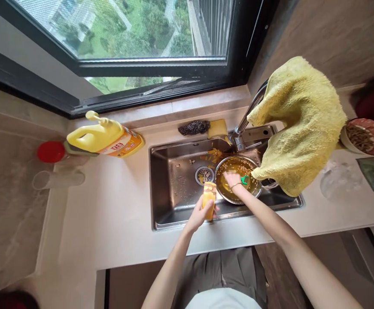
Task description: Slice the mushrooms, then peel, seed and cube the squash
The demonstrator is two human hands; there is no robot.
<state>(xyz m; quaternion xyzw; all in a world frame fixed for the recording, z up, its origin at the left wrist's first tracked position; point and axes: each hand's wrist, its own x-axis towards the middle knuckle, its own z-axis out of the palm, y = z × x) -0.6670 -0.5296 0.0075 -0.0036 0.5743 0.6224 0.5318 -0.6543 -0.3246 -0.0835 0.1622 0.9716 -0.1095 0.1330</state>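
Note:
My left hand (pixel 202 209) is closed around an orange block of pumpkin (pixel 209 198), held upright at the sink's front edge with patches of tan skin near its top. My right hand (pixel 233 178) reaches into a metal bowl (pixel 220 194) of yellowish water standing in the sink. Its fingertips are at the water and blurred, so whether they hold anything is unclear. Beside that wrist, a small green object (pixel 244 180) shows in the bowl, its kind uncertain. Pale bits float along the bowl's far side.
Orange peelings (pixel 215 153) lie in the steel sink (pixel 180 201), near the drain (pixel 204 175). A yellow towel (pixel 305 124) hangs over the faucet (pixel 238 139). A scouring pad (pixel 193 127) and sponge (pixel 218 128) sit behind. A yellow jug (pixel 109 139) stands left; a bowl (pixel 351 139) stands right.

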